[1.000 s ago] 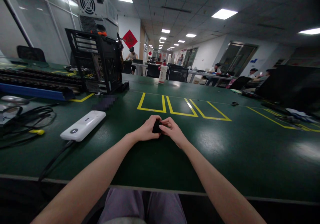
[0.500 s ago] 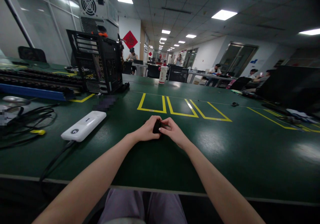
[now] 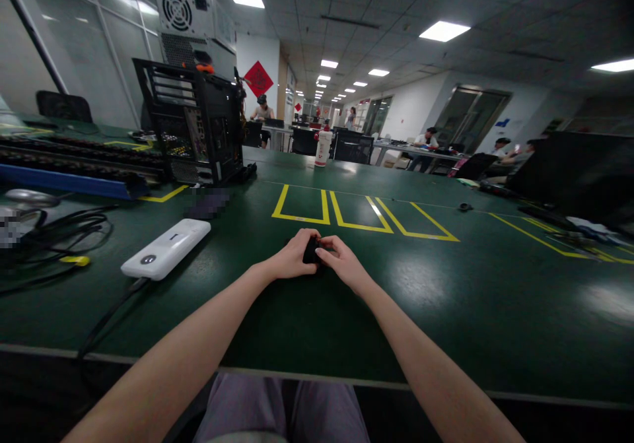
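I am pinching a small black part [image 3: 311,251] between both hands, low over the green table [image 3: 446,298] just short of the yellow outlines [image 3: 347,215]. My left hand [image 3: 292,258] is curling closed around its near side, and my right hand [image 3: 341,263] is closing fingertips on its other end. I judge I am mid-way through working the piece; what it is stays too small to tell. Next calls for a steady two-handed grip. Well off to my left a white device [image 3: 166,248] is lying beside cables [image 3: 59,232].
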Demonstrator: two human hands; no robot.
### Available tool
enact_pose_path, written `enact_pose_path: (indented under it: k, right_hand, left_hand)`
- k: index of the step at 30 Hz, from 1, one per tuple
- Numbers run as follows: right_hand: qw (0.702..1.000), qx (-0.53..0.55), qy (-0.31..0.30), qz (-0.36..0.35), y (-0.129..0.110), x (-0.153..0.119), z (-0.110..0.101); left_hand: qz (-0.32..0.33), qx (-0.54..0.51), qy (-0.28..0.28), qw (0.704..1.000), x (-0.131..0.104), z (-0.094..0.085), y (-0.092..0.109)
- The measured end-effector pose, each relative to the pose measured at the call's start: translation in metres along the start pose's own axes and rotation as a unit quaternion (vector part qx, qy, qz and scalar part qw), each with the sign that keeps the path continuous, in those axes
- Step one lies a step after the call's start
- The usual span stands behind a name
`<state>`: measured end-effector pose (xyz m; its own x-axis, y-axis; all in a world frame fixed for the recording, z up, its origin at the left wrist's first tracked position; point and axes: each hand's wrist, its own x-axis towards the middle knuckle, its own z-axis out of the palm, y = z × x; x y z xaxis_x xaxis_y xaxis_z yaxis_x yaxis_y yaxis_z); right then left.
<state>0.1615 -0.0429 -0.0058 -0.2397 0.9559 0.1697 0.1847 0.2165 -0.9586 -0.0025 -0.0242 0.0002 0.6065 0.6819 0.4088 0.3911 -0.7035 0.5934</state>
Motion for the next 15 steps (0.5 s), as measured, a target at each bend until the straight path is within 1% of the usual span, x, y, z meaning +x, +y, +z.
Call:
enact_pose_path:
  k: [5,10,15]
  right_hand:
    - [1.0,0.015,-0.019,-0.017,-0.0006,-0.0025,-0.0023]
    - [1.0,0.021,0.008,-0.016,0.0003,-0.0021,-0.0008]
    - [1.0,0.009,0.006,0.006,0.0047,0.0007,0.0011]
  left_hand:
    - [0.013,0.012,0.01,1.0,0.0007,0.0019,-0.0022]
    - [0.013,0.012,0.005,1.0,0.0004,0.0014,-0.0021]
    - [0.001,0.001,0.003,1.0,0.0004,0.0012,-0.0032]
